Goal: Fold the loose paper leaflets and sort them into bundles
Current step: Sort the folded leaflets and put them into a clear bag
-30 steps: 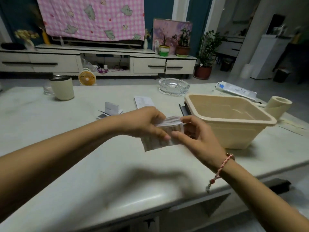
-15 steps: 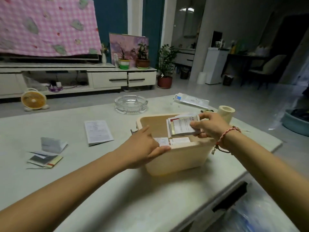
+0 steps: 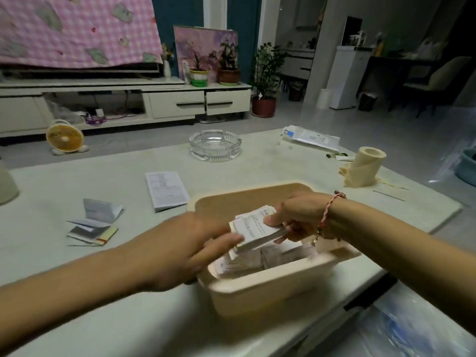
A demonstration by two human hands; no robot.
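A beige plastic bin [image 3: 270, 287] stands on the pale table [image 3: 128, 318] in front of me, with folded leaflets [image 3: 242, 262] lying inside it. My right hand [image 3: 296, 217] grips a thick bundle of folded leaflets [image 3: 257, 231] just above the bin's inside. My left hand [image 3: 190, 243] reaches over the bin's left rim, its fingertips touching the bundle's left end. One folded leaflet [image 3: 167, 190] lies flat on the table left of the bin. Further left sits a small pile of folded leaflets [image 3: 95, 222].
A glass ashtray [image 3: 215, 145] sits at the table's far side. A paper roll [image 3: 365, 167] stands right of the bin, with a white and blue packet [image 3: 311, 137] behind it. A cup's edge [image 3: 6, 184] shows at far left. The table's front-right edge runs beside the bin.
The right hand has lowered the bundle from above the bin's rim down into the bin. The left hand has moved from the bin's near wall to the bundle's left end.
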